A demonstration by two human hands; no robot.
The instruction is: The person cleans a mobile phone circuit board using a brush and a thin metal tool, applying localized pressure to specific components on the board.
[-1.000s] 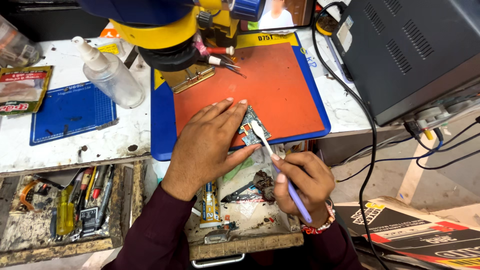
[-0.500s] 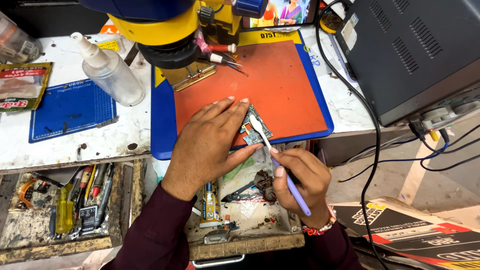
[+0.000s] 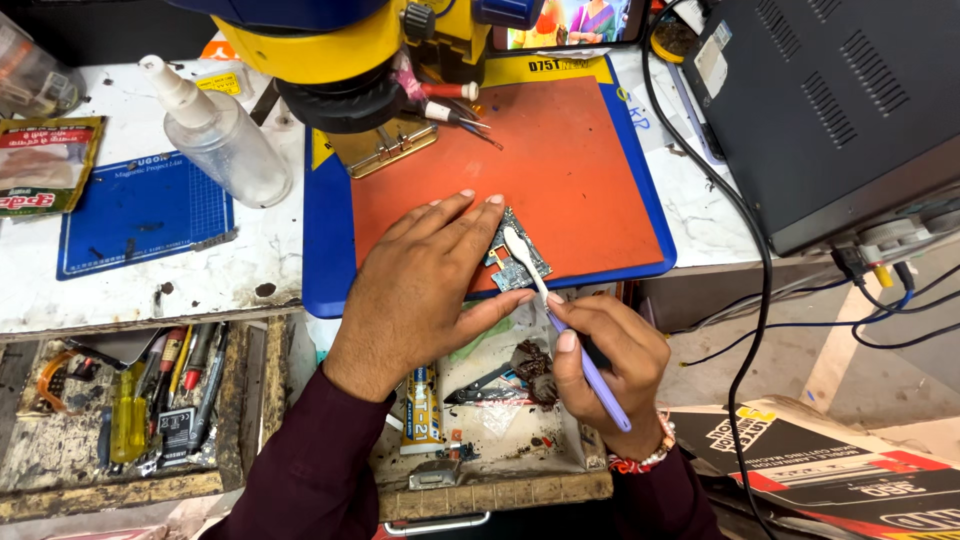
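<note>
The right hand grips a toothbrush, long axis diagonal, head up-left on the circuit board; left hand presses flat, open. Nearly unchanged from before.

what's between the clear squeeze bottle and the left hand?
Head view: bare white benchtop, then the blue mat edge and orange mat, between bottle and left hand.

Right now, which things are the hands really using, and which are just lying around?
In use:
- left hand pressing down the small green circuit board
- right hand holding the purple-handled white brush on that board
- orange work mat under the board

Lying about:
- clear plastic squeeze bottle
- blue gridded mat
- yellow glue tube
- yellow-handled screwdriver
- red-tipped tools
</note>
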